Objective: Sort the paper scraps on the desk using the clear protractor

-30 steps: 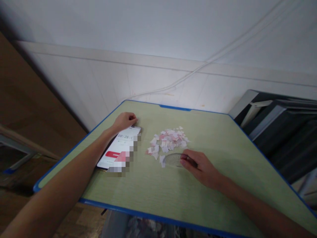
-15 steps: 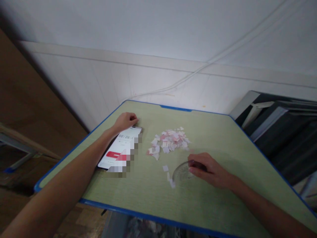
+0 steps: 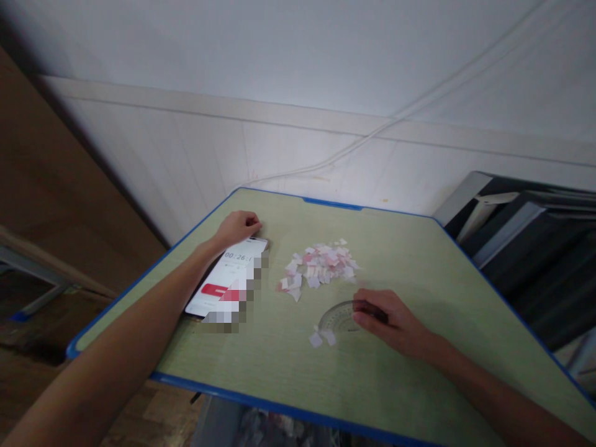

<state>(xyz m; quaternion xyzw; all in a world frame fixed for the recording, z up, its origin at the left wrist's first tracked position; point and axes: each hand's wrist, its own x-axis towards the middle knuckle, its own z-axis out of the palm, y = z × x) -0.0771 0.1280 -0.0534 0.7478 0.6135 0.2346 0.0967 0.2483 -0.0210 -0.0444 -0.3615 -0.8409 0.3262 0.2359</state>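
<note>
In my right hand (image 3: 386, 316) I pinch the right end of a clear half-round protractor (image 3: 342, 315) with marks along its curve. The protractor lies low over the green tabletop, its left end at a few loose paper scraps (image 3: 316, 339). Beyond it is a heap of small white and pink paper pieces (image 3: 326, 264). My left hand (image 3: 238, 226) rests on the table, fingers curled in a loose fist with nothing visible inside. Just below that hand and beside the forearm lies a phone (image 3: 218, 292) with a timer on its screen, partly pixelated.
The table (image 3: 400, 248) has a blue edge and stands near a white wall (image 3: 298, 149). A cable (image 3: 344, 151) runs along the wall. Dark flat items (image 3: 521, 248) lean at the right. Beneath the front edge is a bin (image 3: 274, 428) with scraps.
The protractor has shifted and turned slightly, its left end moving up and left. The loose scraps beside it have been pushed together nearer the front. My left hand stays in place.
</note>
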